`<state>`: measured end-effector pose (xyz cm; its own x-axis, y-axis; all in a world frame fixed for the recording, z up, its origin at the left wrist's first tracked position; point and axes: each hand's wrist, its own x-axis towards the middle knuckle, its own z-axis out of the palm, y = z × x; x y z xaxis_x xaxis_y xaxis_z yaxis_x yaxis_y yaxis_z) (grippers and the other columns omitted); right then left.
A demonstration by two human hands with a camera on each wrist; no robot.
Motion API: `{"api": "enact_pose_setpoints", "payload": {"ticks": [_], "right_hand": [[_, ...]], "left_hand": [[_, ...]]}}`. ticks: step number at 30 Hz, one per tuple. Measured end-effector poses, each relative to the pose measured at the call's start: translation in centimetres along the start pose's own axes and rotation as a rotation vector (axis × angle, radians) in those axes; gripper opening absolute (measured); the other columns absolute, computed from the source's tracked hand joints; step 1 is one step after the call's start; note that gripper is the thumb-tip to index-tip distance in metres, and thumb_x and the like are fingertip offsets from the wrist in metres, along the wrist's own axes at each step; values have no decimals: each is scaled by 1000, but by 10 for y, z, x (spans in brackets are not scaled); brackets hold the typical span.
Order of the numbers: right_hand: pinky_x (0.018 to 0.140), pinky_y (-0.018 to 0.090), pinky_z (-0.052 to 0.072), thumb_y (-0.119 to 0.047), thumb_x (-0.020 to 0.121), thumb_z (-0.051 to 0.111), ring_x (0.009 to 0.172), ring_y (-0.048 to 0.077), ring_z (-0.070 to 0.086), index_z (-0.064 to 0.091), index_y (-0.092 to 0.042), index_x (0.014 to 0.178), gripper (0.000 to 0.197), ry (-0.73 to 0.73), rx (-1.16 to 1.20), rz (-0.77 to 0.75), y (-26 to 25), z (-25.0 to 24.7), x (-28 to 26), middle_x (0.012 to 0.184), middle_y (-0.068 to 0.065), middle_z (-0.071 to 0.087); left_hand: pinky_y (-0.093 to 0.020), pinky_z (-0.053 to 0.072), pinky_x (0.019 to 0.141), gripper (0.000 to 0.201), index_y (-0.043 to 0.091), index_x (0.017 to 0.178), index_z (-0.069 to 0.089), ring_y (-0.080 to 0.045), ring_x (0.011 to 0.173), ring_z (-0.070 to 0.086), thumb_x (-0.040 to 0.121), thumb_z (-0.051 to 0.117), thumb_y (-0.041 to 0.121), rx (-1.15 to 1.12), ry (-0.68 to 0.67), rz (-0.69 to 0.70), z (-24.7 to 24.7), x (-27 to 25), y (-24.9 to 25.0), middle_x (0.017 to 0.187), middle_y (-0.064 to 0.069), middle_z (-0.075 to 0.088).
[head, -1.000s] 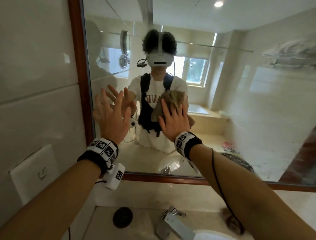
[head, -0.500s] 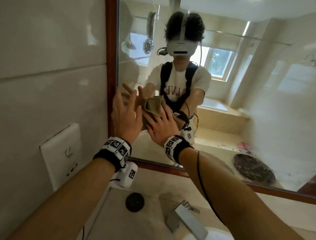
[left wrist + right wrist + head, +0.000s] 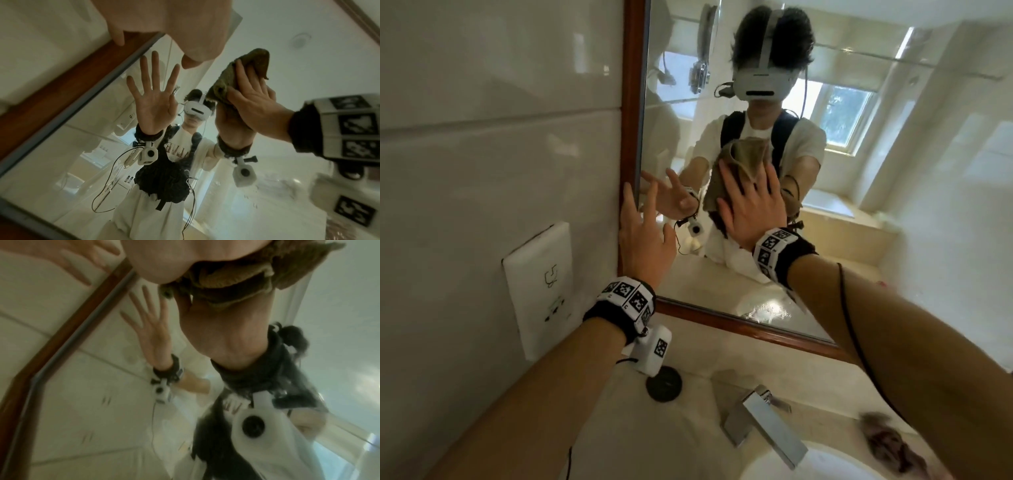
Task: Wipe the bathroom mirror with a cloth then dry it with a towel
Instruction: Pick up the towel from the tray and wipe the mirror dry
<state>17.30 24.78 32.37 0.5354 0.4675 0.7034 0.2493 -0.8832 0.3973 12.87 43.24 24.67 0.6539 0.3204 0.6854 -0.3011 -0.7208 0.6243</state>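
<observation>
The mirror (image 3: 893, 240) has a brown wooden frame (image 3: 633, 102). My right hand (image 3: 751, 205) presses a crumpled brownish cloth (image 3: 743, 154) against the glass with flat, straight fingers, at about chest height of my reflection. The left wrist view shows the same cloth (image 3: 255, 60) under that hand (image 3: 252, 100). My left hand (image 3: 643, 236) is raised with fingers spread and holds nothing. Its fingertips reach the mirror's left frame edge; I cannot tell whether they touch it. The right wrist view is blurred, with the cloth (image 3: 226, 277) at the top.
Below the mirror lies a pale stone counter with a chrome faucet (image 3: 763, 421), a white basin (image 3: 808, 469) and a black round object (image 3: 663, 383). A dark crumpled cloth (image 3: 887, 442) lies at the right. A white wall plate (image 3: 539, 287) sits left of the frame.
The right hand slid the cloth down-left toward the left hand, then up and to the right again. The left hand shifted left to the frame edge. My view swung left and down.
</observation>
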Motion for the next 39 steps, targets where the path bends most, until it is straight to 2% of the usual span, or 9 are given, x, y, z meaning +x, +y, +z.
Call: {"api": "enact_pose_setpoints", "payload": {"ticks": [3, 8, 17, 20, 24, 26, 30, 35, 39], "right_hand": [[119, 49, 2, -49, 95, 34, 144, 37, 17, 17, -23, 153, 65, 33, 17, 14, -19, -3, 26, 156, 14, 24], [116, 49, -7, -50, 96, 30, 144, 35, 16, 14, -28, 153, 64, -24, -3, -73, -58, 11, 35, 157, 9, 24], [117, 48, -7, -43, 95, 40, 145, 29, 14, 22, -28, 152, 61, -205, -52, -337, -117, 72, -34, 156, 1, 28], [115, 46, -14, -45, 95, 42, 147, 27, 7, 15, -29, 153, 65, -333, -79, -394, -121, 89, -67, 159, 0, 18], [113, 45, -17, -49, 95, 39, 147, 28, 5, 8, -31, 153, 68, -462, -128, -463, -108, 97, -94, 160, 1, 14], [113, 44, -17, -47, 97, 37, 148, 26, 6, 10, -32, 152, 63, -425, -134, -478, -98, 91, -92, 160, 0, 17], [117, 45, -3, -43, 94, 45, 144, 29, 20, 31, -27, 149, 59, -227, -68, -337, -83, 67, -62, 152, 3, 36], [118, 48, -1, -44, 96, 36, 144, 34, 16, 18, -25, 152, 62, -90, 5, -249, -81, 49, -17, 155, 10, 28], [117, 47, -5, -42, 95, 41, 144, 35, 15, 20, -27, 152, 63, -90, 48, -177, -107, 59, -20, 156, 11, 26]], "left_hand": [[-46, 32, 114, 80, 29, 157, 19, -27, 149, 20, 90, 61, 12, -76, -55, -106, -4, -5, -7, 165, -8, 10], [-50, 29, 117, 87, 27, 157, 20, -28, 150, 18, 86, 64, 4, -130, -74, -152, -5, -24, -26, 165, -9, 12], [-48, 28, 120, 85, 28, 156, 21, -23, 152, 15, 86, 57, -5, -119, -117, -139, -3, -57, -58, 165, -4, 13], [-43, 30, 119, 85, 29, 156, 21, -22, 152, 15, 86, 52, -7, -114, -129, -159, -2, -65, -65, 165, -2, 12], [-27, 20, 114, 85, 27, 157, 22, -21, 152, 13, 85, 49, -11, -88, -171, -184, -3, -73, -65, 166, -3, 11], [-23, 20, 109, 87, 27, 157, 20, -22, 152, 13, 84, 49, -12, -74, -200, -202, -6, -73, -60, 166, -3, 9], [-21, 27, 99, 91, 31, 157, 18, -22, 151, 15, 84, 51, -11, -42, -229, -204, -9, -70, -54, 166, -2, 8], [-29, 37, 96, 92, 28, 156, 24, -27, 147, 23, 77, 49, -14, -23, -202, -185, -5, -77, -56, 165, -6, 13], [-46, 45, 105, 88, 29, 154, 27, -28, 147, 25, 78, 49, -10, -51, -198, -257, 3, -94, -61, 164, -7, 16]]}}
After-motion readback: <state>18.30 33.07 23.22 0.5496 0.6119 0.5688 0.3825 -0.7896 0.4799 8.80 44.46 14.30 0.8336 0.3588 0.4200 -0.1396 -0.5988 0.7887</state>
